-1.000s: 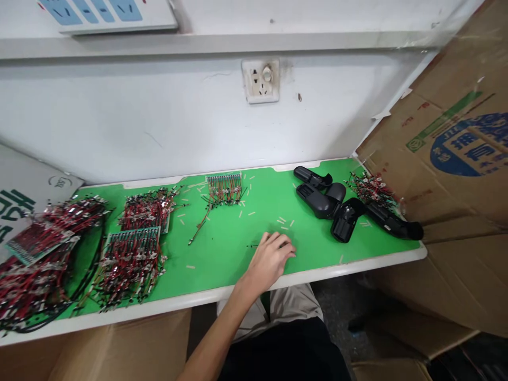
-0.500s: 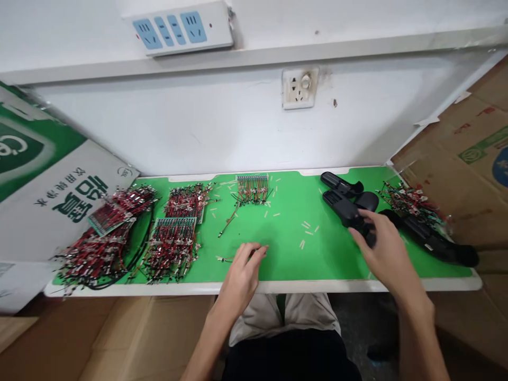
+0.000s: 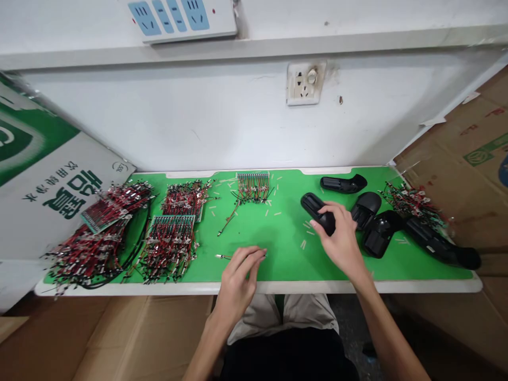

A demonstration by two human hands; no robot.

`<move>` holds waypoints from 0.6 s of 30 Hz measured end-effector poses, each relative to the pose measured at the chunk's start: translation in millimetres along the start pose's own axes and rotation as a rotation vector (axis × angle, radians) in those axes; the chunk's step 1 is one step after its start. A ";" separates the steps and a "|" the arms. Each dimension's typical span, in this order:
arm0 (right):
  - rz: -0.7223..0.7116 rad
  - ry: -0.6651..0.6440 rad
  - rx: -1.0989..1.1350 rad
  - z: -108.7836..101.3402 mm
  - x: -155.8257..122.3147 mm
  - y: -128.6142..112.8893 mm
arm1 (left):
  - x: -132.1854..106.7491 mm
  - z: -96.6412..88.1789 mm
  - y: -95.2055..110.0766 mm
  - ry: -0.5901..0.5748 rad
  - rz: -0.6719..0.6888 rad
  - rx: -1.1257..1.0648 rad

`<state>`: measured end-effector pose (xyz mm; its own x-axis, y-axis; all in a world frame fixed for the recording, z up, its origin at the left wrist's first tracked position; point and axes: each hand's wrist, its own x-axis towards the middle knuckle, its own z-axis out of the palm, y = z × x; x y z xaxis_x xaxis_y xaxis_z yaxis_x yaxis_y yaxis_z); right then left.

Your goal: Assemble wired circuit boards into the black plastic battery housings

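Note:
My right hand (image 3: 340, 241) grips a black plastic housing (image 3: 313, 203) just above the green mat, thumb on one side and fingers on the other. My left hand (image 3: 238, 278) is pinched near the mat's front edge around a small wired part (image 3: 224, 256); its thin lead sticks out to the left, and the part within the fingers is too small to make out. More black housings lie to the right: a long curved one (image 3: 343, 184), a rounded one (image 3: 365, 206), a bent one (image 3: 380, 233) and another long one (image 3: 436, 243).
Wired circuit boards in red-and-black bunches (image 3: 170, 248) fill the mat's left side. A smaller wired board (image 3: 253, 185) lies at the back middle. Short pale strips (image 3: 304, 244) are scattered about. Another wire bunch (image 3: 415, 203) sits at right, beside a cardboard box (image 3: 468, 153).
My right hand has moved left, carrying a black housing away from the group at the right. The housings left there lie apart now. My left hand has barely moved, still pinching the wired part.

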<state>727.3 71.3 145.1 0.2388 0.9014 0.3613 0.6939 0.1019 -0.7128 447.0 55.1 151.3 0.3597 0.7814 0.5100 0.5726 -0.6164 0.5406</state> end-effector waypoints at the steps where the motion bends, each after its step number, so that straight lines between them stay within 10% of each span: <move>1: 0.015 -0.033 0.210 5.6 -4.6 -8.5 | 4.2 -0.6 3.5 0.022 -0.017 -0.032; 6: 0.163 -0.198 0.853 40.0 -22.6 -31.4 | 23.9 -1.5 12.6 0.043 -0.106 -0.139; 18: 0.257 -0.393 0.839 52.3 -28.4 -9.4 | 41.6 9.8 -2.3 -0.083 -0.056 -0.063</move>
<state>678.5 66.8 110.2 -0.0350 0.9993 0.0159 -0.0966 0.0124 -0.9952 467.9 90.0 164.8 0.3896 0.8184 0.4225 0.5471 -0.5747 0.6086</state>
